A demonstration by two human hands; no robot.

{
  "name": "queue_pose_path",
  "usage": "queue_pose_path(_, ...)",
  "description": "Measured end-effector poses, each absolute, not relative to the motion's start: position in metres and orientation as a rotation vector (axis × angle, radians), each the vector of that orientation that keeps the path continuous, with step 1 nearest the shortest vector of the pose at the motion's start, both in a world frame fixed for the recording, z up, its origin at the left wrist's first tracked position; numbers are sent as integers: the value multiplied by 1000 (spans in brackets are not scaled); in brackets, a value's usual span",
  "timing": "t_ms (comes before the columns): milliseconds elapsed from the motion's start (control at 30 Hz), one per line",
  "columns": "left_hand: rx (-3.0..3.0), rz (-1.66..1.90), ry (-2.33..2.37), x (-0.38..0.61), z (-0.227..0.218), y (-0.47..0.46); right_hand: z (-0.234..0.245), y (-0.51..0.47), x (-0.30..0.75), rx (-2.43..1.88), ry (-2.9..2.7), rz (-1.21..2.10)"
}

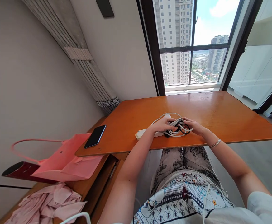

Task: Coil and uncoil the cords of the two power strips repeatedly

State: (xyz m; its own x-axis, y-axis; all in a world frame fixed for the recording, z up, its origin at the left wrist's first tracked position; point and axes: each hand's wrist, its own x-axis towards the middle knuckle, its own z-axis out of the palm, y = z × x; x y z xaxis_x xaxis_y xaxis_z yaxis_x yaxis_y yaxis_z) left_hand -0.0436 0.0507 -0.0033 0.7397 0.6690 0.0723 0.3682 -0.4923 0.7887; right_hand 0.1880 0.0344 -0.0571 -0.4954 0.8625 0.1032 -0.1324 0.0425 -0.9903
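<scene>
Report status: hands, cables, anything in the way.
Left hand, right hand: both on coiled cables. Strands black and pale. Phone lies left, out of the way.

A pale wall (pixel 131 56) separates the dark-framed window (pixel 192 48) from tied curtain fabric (pixel 85 65).

A phone (pixel 95 136) lies on the table (pixel 136 113); a pink bag (pixel 67 166) sits near crumpled fabric (pixel 48 202), perhaps clothing.

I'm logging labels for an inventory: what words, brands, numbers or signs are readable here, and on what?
None can be read.
Power strip: no legible lettering.
Phone: dark face, no text visible.
Dark red object behind the pink bag: any marks are too small to read.
</scene>
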Motion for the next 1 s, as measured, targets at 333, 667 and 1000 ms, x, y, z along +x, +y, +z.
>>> queue_pose_path(333,2152,649,879,-45,-10,51,-68,29,160,-971,-1473,973)
queue_pose_path(667,2138,718,914,-44,-12,51,-69,20,149,-1019,-1334,832)
queue_pose_path(1000,2055,729,1031,-46,-14,52,-67,17,188,-719,-1321,1409)
